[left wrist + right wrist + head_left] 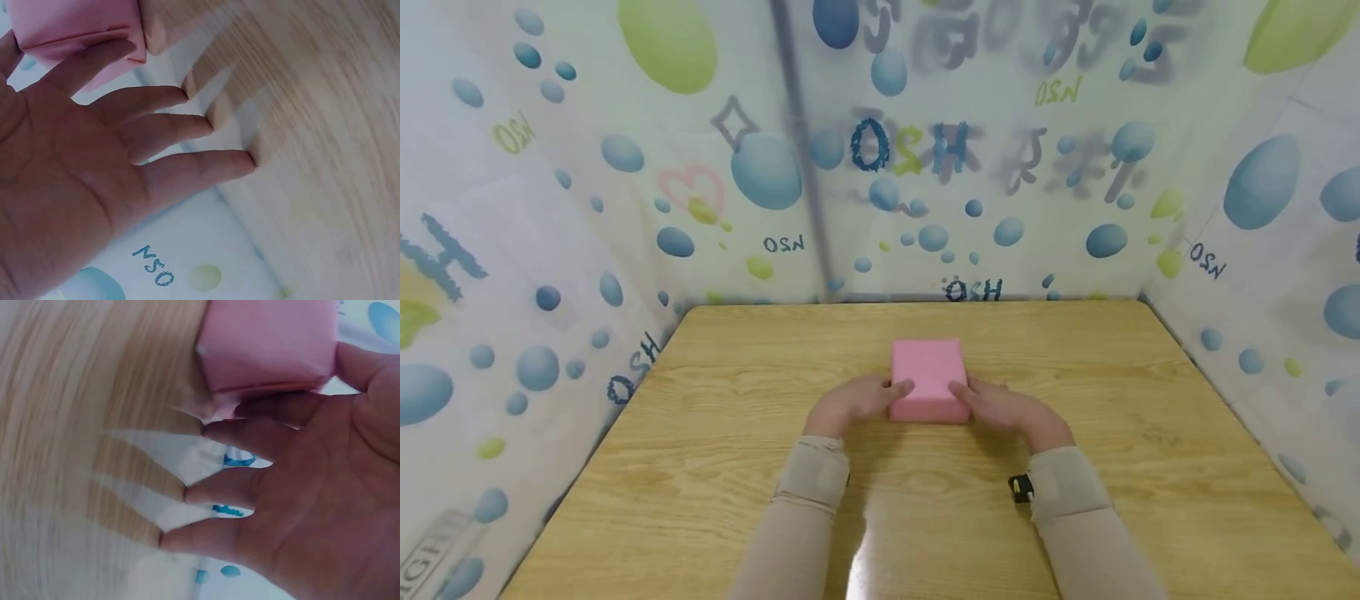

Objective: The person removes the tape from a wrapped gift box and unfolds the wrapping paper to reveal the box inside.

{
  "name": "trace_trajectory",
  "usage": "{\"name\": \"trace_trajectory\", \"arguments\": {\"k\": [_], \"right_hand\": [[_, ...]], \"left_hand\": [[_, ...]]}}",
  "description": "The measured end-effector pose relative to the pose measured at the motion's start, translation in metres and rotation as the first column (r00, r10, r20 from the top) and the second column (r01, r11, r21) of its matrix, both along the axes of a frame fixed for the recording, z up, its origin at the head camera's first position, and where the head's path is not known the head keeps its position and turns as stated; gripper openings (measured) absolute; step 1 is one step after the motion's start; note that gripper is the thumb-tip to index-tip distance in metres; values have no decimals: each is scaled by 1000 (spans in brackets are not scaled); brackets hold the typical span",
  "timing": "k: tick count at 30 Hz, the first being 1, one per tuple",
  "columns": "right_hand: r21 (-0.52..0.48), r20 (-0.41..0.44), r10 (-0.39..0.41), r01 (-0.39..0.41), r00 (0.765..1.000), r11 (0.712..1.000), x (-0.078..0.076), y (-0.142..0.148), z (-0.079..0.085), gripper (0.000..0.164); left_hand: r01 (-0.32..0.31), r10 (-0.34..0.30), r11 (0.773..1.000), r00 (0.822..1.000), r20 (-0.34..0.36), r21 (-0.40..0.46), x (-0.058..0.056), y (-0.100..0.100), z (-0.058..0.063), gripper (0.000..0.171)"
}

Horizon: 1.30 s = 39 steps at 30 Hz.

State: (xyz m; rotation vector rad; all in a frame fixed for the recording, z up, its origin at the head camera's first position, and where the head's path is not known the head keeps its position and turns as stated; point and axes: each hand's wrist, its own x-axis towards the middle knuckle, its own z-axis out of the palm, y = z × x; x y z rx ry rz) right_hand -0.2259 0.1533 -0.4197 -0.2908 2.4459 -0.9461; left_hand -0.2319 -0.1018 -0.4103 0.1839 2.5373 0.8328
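A pink box (928, 367), its covering folded like wrapping paper, rests on the wooden table. My left hand (857, 398) holds its left side, thumb over the top near the front edge. Opposite it, my right hand (1003, 406) holds the right side in the same way. In the left wrist view, the left index finger lies along the folded side of the box (81, 22), while the other fingers spread with their tips at the tabletop. The right wrist view shows the right index finger against the box (269, 344), partly in shadow, with the remaining fingers spread down to the table.
The wooden table (715, 500) spreads out around the box. Curtains (925, 208) printed with blue and green bubbles and lettering enclose its back and both sides. A small black device (1020, 488) sits at the right wrist.
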Motion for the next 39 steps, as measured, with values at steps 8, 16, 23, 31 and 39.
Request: {"name": "trace_trajectory", "arguments": {"k": [8,16,23,31,39], "right_hand": [[-137,-24,-5,1,1000,991,6,-7,4,72],[-169,-34,-57,51,998,984,7,-11,7,82],[-164,-23,-67,62,997,985,9,-12,10,83],[-123,-60,0,-7,998,992,10,-12,13,84],[-101,-41,28,-32,999,994,23,-9,18,84]], "left_hand": [[-55,65,982,997,-46,179,14,6,-1,85],[-39,72,988,973,-218,149,20,25,2,82],[-25,42,997,973,-229,78,25,31,8,78],[-21,30,999,970,-242,43,31,35,7,80],[37,-26,998,975,-219,45,42,32,11,81]]}}
